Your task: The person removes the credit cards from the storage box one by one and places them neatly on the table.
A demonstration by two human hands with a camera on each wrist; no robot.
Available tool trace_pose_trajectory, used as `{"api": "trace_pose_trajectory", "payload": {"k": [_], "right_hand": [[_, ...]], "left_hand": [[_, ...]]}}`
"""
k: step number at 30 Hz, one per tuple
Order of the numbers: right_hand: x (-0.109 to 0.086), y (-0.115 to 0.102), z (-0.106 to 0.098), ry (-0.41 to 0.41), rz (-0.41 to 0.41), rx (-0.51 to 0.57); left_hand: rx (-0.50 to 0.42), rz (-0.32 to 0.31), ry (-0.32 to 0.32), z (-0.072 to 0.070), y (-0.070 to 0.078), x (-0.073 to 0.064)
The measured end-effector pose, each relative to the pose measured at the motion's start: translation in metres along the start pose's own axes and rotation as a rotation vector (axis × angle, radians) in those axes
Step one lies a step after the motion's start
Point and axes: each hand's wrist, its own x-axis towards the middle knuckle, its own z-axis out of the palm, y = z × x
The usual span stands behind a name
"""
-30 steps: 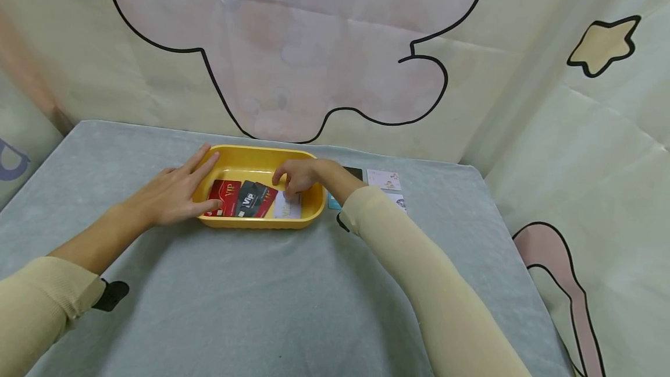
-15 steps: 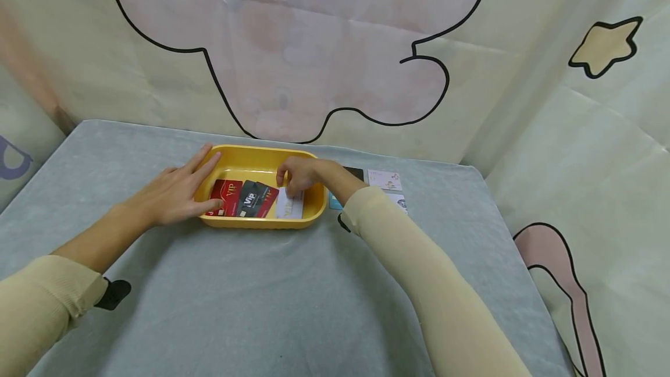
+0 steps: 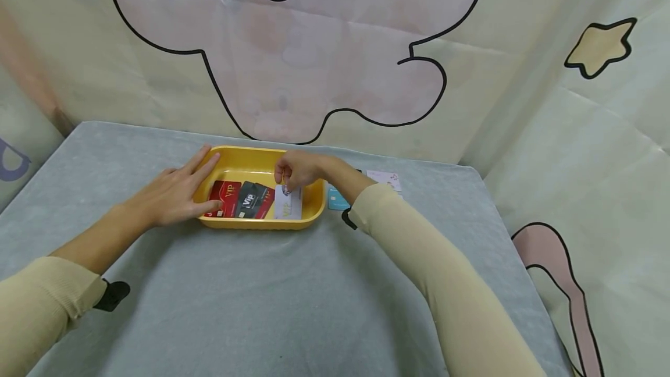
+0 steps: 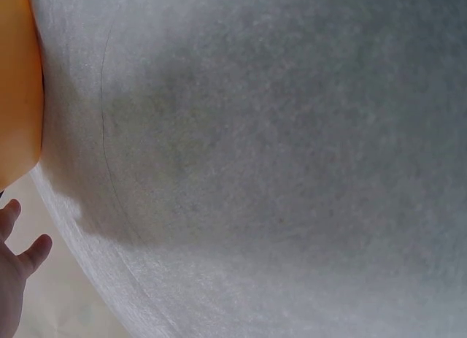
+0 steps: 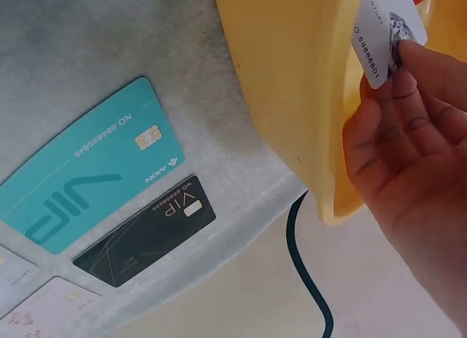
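Note:
A yellow tray (image 3: 256,224) stands near the back of the cloth-covered table. At its left end my left hand (image 3: 178,194) lies with fingers spread on the rim, the thumb over a red VIP card (image 3: 228,194). Inside the tray, my right hand (image 3: 299,169) pinches a white VIP card (image 3: 288,207) by its far edge between thumb and fingers. The right wrist view shows that white card (image 5: 381,31) tilted up near the tray's rim, its picture partly under the thumb. Beside it in the tray lies a black-and-red VIP card (image 3: 250,201).
On the grey cloth right of the tray lie a teal VIP card (image 5: 109,166), a black VIP card (image 5: 146,232), a pale pink card (image 5: 47,309) and a whitish card (image 5: 11,276). A printed curtain (image 3: 340,74) hangs behind the table.
My right hand's fingers, earlier reaching down over the white card, now pinch its far edge, and the right forearm has shifted slightly right. My left hand stays on the tray.

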Motion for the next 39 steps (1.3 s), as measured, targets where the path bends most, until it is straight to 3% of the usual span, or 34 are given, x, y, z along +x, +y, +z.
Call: {"api": "trace_pose_trajectory", "payload": {"k": [7, 20, 32, 39], "right_hand": [[-0.008, 0.0, 0.0, 0.011, -0.016, 0.033], [-0.035, -0.001, -0.003, 0.004, -0.083, -0.01], [-0.063, 0.01, -0.013, 0.17, -0.088, 0.074], [-0.083, 0.027, -0.023, 0.231, -0.106, 0.192]], "left_hand": [[-0.002, -0.001, 0.004, 0.0, 0.001, -0.001], [0.013, -0.003, -0.004, 0.001, 0.0, 0.0], [0.009, 0.001, 0.0, 0.002, 0.001, -0.001], [0.014, 0.002, 0.002, 0.001, 0.002, 0.0]]}}
